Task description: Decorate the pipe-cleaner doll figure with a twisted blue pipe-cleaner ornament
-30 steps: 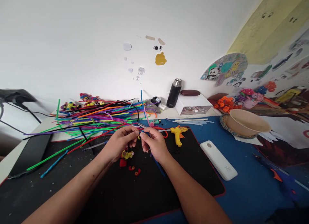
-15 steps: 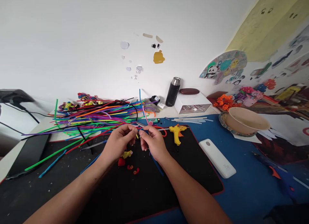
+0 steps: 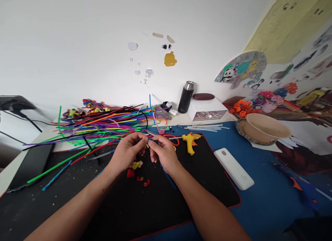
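My left hand (image 3: 131,149) and my right hand (image 3: 164,152) meet above the black mat (image 3: 145,210), thumbs and fingertips pinched close together. Between them is a blue pipe cleaner (image 3: 169,178), mostly covered by the fingers; one length hangs out below my right hand. Just beneath my left hand lie a small yellow fuzzy piece (image 3: 136,164) and a red fuzzy piece (image 3: 130,173). Two little red curled pieces (image 3: 143,181) with yellowish centres rest nearer to me on the mat.
A heap of coloured pipe cleaners (image 3: 111,121) spreads along the back left. To the right are a yellow glue gun (image 3: 190,142), a white power bank (image 3: 234,169) and a beige bowl (image 3: 268,126). A black thermos (image 3: 186,98) stands by a white box (image 3: 207,109) near the wall.
My fingertips have drawn slightly closer together. The blue strand beside my left forearm shows less, and the one below my right hand has shifted a little. The view has tilted slightly.
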Tool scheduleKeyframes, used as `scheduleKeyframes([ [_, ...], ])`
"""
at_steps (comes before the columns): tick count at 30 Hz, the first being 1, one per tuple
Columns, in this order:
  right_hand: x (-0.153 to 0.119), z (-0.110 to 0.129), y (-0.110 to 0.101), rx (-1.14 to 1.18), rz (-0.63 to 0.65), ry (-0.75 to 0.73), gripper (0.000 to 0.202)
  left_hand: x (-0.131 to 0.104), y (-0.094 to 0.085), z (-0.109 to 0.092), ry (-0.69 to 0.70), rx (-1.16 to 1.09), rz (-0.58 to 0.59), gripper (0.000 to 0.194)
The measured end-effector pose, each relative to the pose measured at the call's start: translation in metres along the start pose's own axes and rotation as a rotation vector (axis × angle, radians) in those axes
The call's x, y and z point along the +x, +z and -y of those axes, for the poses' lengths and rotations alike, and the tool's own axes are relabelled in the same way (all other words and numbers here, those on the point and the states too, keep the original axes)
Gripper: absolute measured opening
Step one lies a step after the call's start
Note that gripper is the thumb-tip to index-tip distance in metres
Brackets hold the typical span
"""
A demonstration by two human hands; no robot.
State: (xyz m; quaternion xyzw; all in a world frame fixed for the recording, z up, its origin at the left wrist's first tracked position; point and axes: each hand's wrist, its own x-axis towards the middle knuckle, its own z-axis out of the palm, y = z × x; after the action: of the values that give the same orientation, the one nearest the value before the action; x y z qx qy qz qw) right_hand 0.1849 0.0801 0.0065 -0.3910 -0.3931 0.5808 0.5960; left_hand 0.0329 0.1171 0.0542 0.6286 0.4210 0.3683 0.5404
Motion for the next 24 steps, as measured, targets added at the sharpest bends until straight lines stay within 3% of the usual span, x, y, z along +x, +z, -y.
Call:
scheduleKeyframes([
  [4,-0.0004,0.0028,0.0006,0.013,-0.029,0.020,0.041,-0.0009,0.0015,0.0013,-0.008,-0.017,0.008,0.045],
  [24,-0.0005,0.0034,-0.0029,-0.073,0.063,0.005,0.042,0.0037,-0.0020,0.0029,-0.177,-0.203,0.054,0.043],
])
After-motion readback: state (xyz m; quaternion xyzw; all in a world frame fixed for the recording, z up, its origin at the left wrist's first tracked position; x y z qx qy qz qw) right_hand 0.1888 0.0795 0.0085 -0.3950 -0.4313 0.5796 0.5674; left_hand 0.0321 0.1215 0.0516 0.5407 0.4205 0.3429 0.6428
